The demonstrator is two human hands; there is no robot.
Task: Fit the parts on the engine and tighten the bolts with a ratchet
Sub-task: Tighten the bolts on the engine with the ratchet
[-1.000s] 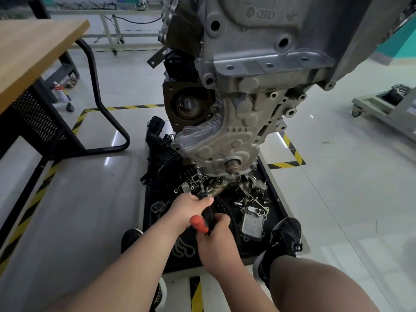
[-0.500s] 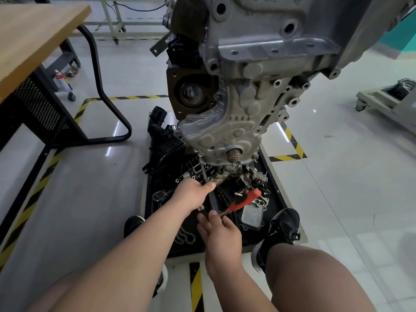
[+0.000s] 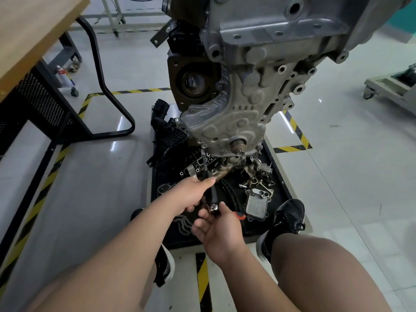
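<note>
The left hand (image 3: 191,195) has its grip closed round the extension bar (image 3: 205,167), whose tip meets the timing cover (image 3: 225,129) at its lower edge. The right hand (image 3: 217,229) pinches the ratchet (image 3: 213,208) by its head. Tilting the bar under torque could make it slip off.

Engine (image 3: 236,122) at 12 o'clock: dull silver-grey casting, rust-brown plate (image 3: 177,70) on its 10 o'clock side. Tray (image 3: 279,190) below: black. Ratchet (image 3: 237,215) at centre: orange-red handle, chrome head. Extension bar (image 3: 212,195): black grip, silver shaft. Floor (image 3: 360,176): pale grey gloss, with yellow-and-black striped tape (image 3: 295,131). Bench (image 3: 29,34) at 10 o'clock: tan wood top, black frame, dotted perforated panel (image 3: 38,97). Shoes (image 3: 290,215): black, white soles. Wall (image 3: 403,25) at 2 o'clock: teal.
</note>
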